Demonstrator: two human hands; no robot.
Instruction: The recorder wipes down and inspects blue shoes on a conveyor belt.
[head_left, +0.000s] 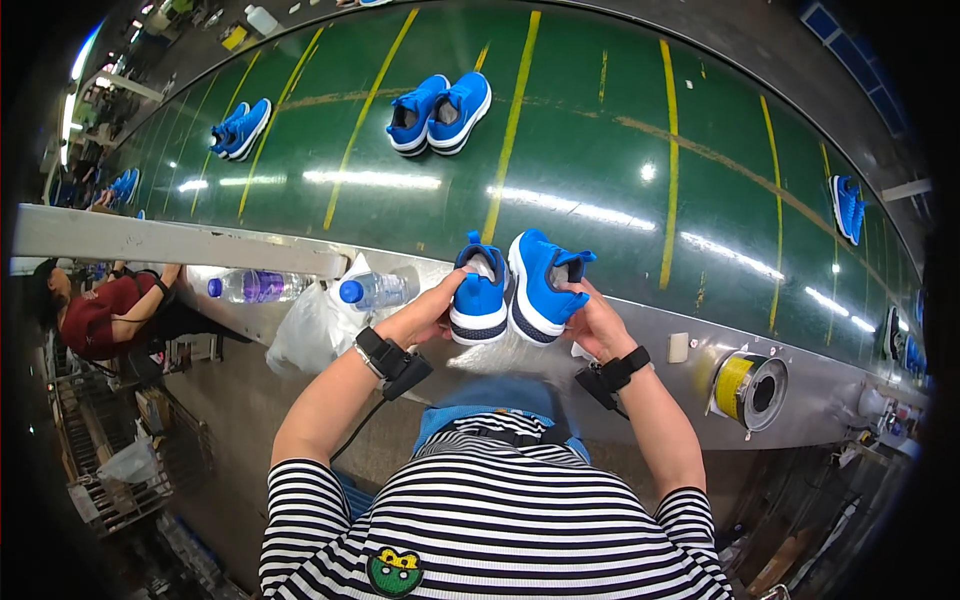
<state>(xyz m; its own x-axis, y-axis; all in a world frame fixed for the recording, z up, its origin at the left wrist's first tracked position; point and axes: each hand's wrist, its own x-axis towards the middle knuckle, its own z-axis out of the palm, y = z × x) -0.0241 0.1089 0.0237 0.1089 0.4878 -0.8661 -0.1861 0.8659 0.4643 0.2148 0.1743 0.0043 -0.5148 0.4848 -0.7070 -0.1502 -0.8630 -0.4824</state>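
Observation:
My left hand (427, 312) is closed around the outer side of a blue sneaker (480, 292) with a white sole and dark heel patch. Beside it, my right hand (597, 322) grips the other sneaker (545, 282) of the same kind, tilted a little so its side shows. The two shoes are close together, heels toward me, over the near edge of the green conveyor belt (590, 150). My fingertips are partly hidden behind the shoes. A black strap with a small box is on each of my wrists.
More blue sneaker pairs lie on the belt: one pair (440, 113) ahead, another (240, 130) at far left, another (847, 210) at right. Bottles (375, 291) and a plastic bag (305, 330) are left on the metal ledge. A yellow tin (748, 390) stands right. A person (105, 315) works at left.

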